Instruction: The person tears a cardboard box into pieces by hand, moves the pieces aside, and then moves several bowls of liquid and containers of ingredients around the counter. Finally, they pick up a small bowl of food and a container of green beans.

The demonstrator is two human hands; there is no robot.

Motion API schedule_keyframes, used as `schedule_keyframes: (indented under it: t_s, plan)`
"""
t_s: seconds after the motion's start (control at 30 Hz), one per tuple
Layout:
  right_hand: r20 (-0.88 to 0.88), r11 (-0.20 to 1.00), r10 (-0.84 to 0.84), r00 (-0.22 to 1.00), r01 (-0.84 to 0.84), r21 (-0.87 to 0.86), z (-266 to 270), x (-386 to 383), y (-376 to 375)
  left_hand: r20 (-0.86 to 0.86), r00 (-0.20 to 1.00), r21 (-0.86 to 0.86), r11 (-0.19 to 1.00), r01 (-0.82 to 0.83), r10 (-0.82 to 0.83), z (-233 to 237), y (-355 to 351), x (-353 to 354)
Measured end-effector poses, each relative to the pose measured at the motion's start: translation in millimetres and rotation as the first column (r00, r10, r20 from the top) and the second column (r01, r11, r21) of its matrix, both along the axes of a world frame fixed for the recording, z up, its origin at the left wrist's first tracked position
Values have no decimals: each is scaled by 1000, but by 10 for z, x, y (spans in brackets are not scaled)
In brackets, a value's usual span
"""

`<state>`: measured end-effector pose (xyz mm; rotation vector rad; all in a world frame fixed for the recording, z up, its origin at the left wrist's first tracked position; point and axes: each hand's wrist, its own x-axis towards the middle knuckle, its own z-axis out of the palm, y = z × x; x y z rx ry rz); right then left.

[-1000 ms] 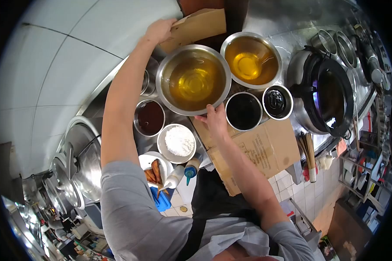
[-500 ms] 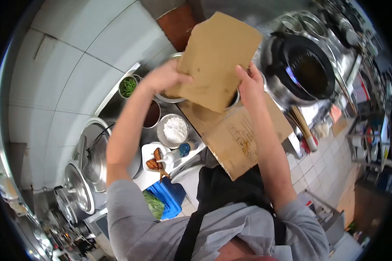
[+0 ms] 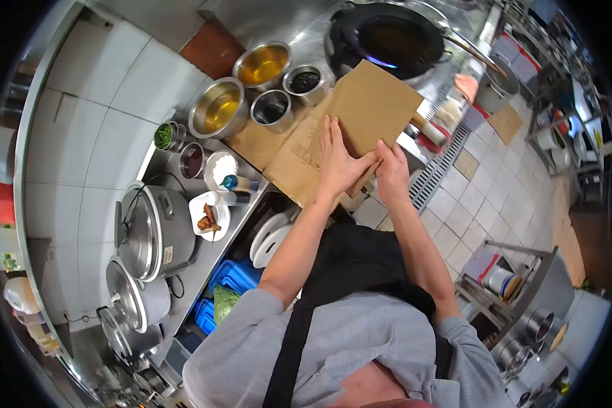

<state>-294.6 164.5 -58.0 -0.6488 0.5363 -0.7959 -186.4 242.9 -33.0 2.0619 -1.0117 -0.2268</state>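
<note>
A brown cardboard piece (image 3: 377, 105) is held over the counter, tilted, at the upper middle of the view. My left hand (image 3: 340, 155) lies against its lower left side with the fingers spread over the surface and the thumb at the lower edge. My right hand (image 3: 392, 170) pinches that same edge, close to the left thumb. Beneath it, a larger flat cardboard sheet (image 3: 294, 166) covers part of the counter. Metal bowls with yellow liquid (image 3: 219, 112) and a pot with dark liquid (image 3: 272, 109) stand beside the held piece.
A black wok (image 3: 400, 42) sits over a blue flame at the top. Left are a bowl of white powder (image 3: 220, 168), a tray of browned food (image 3: 209, 216), bottles and large lidded cookers (image 3: 153, 231). A floor drain (image 3: 440, 166) runs on the right.
The cardboard piece has moved right and down, away from the bowls, which now show. My left hand has shifted onto its face and my hands have come together. The view has turned.
</note>
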Motion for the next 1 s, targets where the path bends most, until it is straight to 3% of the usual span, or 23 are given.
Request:
schedule_keyframes:
  t_s: [0.07, 0.17, 0.2, 0.27, 0.37, 0.4, 0.43, 0.53, 0.6, 0.67, 0.7, 0.8, 0.87, 0.93, 1.0]
  plan:
    - [-20, 998, -27, 999, 26, -55, 107, -413, 38, -42, 995, -32, 995, 94, -96, 7, -53, -280]
    - [-46, 993, -33, 998, 28, -117, 33, -840, 27, -47, 995, -13, 996, 91, -92, 157, -48, -701]
    - [-58, 992, -28, 998, 20, -128, -34, -976, 30, -163, 971, -83, 983, 161, -173, 134, -43, -727]
    - [-118, 982, 22, 993, -43, -182, 26, -1209, -64, -362, 869, -246, 933, 262, -339, 106, -122, -585]
    - [-153, 969, 148, 977, -174, -174, 37, -1493, -141, -510, 764, -332, 910, 248, -395, 204, -237, -379]
    - [-187, 966, 191, 964, -218, -141, 17, -1570, -153, -591, 662, -421, 876, 234, -461, 236, -256, -408]
    - [-220, 960, 232, 948, -260, -108, 3, -1653, -187, -537, 704, -381, 878, 289, -464, 264, -275, -417]
    - [-365, 899, 77, 928, -223, -377, 69, -1928, -507, -371, 778, -232, 861, 452, -508, 395, -277, -497]
    - [-277, 764, -340, 899, 92, -639, 449, -1920, -600, -274, 770, -102, 814, 572, -576, 657, -218, -654]
    - [-574, 608, -143, 806, -386, -694, 698, -2086, -813, -228, 715, 32, 729, 684, -661, 628, -232, -819]
    - [-704, 464, -70, 707, -601, -651, 753, -2114, -919, -205, 695, 107, 690, 716, -689, 604, -251, -896]
    - [-607, 597, 247, 755, -612, -519, 723, -2068, -842, -182, 679, 76, 678, 731, -711, 371, -291, -993]
    - [-636, 544, 338, 694, -695, -470, 638, -2031, -785, -168, 705, 33, 711, 702, -689, 366, -284, -1186]
    - [-640, 514, 368, 675, -721, -465, 510, -1985, -728, -123, 767, 30, 770, 637, -630, 374, -246, -1403]
    - [-705, 486, 305, 640, -741, -463, 520, -1982, -759, 26, 823, -83, 819, 568, -568, 252, -222, -1460]
